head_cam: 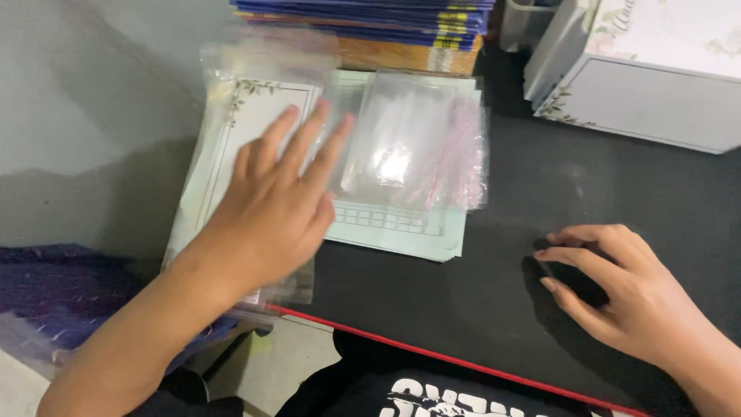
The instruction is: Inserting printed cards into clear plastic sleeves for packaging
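Two hands are in my view. My left hand (282,205) lies flat, fingers spread and fully open, pressing on a stack of clear plastic sleeves (231,147) holding white cards with a leafy corner print and a thin line border; it grips nothing. That stack sits at the left end of the black table (525,309), partly overhanging its red-trimmed edge. How many sleeves it holds I cannot count.

Just right of my fingertips lies one loose bundle of empty clear sleeves (417,143), glossy, with pinkish streaks along its right side, resting on a pale green sheet pile (401,232) printed with a small grid.

My right hand (625,289) rests on the bare table, well apart from the sleeves, fingers curled loosely downward, holding nothing.

Behind, I see one stack of blue-edged booklets (401,23) and two white floral boxes (648,85).
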